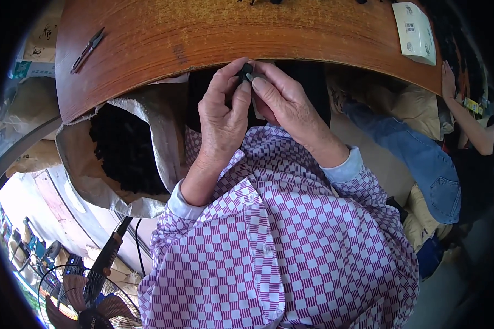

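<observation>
My left hand point(223, 112) pinches a small black piece point(247, 69) between its fingers at the table's front edge. My right hand point(288, 104) meets it there, thumb and fingers closed at the same piece. A greyish bit shows by the right thumb tip; whether it belongs to the black piece or is a separate thing I cannot tell. Left of my forearm stands an open woven sack point(78, 159) with many small black pieces point(127, 151) in it.
On the brown wooden table point(214, 33) lie thread snips point(88, 50) at the left and a white paper packet point(414, 34) at the right. A fan point(88, 299) stands at the lower left. Another person's hand point(448, 81) touches the table's right edge, near full sacks point(406, 109).
</observation>
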Tool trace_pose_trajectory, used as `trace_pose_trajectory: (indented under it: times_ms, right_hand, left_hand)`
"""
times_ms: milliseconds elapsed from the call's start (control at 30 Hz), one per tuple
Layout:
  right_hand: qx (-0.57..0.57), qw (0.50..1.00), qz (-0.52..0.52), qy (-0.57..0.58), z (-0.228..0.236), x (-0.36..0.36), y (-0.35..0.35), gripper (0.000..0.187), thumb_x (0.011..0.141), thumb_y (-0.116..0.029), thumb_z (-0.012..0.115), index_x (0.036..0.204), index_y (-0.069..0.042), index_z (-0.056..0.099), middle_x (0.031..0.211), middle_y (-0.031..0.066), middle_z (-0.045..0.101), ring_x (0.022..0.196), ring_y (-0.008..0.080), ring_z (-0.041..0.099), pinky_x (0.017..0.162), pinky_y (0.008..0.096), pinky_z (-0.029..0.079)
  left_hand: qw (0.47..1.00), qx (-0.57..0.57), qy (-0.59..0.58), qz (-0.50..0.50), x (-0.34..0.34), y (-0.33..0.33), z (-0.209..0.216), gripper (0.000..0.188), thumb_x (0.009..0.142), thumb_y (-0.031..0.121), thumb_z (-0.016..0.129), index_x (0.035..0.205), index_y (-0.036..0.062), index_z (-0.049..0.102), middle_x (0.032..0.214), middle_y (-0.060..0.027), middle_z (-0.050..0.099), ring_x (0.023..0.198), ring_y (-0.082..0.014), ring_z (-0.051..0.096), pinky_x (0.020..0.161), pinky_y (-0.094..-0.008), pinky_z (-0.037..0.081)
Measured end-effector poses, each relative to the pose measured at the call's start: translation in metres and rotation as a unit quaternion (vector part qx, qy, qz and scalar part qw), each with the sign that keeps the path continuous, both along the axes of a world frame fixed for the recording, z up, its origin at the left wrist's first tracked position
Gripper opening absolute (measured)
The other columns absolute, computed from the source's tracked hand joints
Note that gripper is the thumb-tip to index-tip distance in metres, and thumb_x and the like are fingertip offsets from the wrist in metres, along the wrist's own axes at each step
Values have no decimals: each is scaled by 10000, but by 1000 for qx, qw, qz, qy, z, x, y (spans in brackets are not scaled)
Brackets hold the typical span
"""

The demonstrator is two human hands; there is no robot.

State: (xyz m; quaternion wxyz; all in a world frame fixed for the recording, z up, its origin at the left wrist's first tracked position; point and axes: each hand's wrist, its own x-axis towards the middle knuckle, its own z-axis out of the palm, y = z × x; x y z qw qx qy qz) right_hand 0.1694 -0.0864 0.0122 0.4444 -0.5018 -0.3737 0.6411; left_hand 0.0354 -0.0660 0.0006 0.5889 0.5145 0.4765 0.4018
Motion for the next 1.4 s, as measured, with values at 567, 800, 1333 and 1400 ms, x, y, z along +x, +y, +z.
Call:
trace_pose_trajectory:
  times_ms: [567, 800, 1333, 1400]
  right_hand:
    - [73, 994, 51, -60, -10, 1, 9, 343, 983, -174, 462, 1300, -45, 444, 719, -28, 490, 535, 25, 447, 453, 175, 382]
    - [17, 984, 162, -69, 3, 4, 21, 335, 966, -188, 500, 1273, -57, 491, 718, -14, 525, 574, 39, 502, 480, 179, 424]
    - [308, 634, -26, -709, -4, 80, 110, 390, 894, -404, 570, 1151, -114, 535, 820, 107, 688, 768, 292, 672, 600, 377, 516]
    - [311, 639, -20, -703, -2, 79, 111, 322, 909, -370, 560, 1091, -104, 568, 799, 97, 685, 739, 282, 668, 577, 378, 504]
  left_hand:
    - [980, 154, 122, -5, -3, -2, 5, 335, 869, -76, 507, 1191, 9, 548, 1008, -111, 645, 884, -154, 641, 751, -257, 512]
    - [985, 130, 113, -30, -24, -2, 12, 334, 860, -101, 499, 1171, 8, 555, 949, -105, 648, 837, -141, 649, 739, -249, 513]
    - [970, -101, -198, 101, -139, -9, 50, 436, 872, 25, 541, 1283, -37, 406, 1040, -217, 625, 833, -235, 683, 479, -182, 431]
    - [967, -104, -204, 110, -145, -10, 47, 430, 876, 24, 537, 1281, -39, 407, 1039, -218, 626, 832, -233, 684, 482, -181, 435]
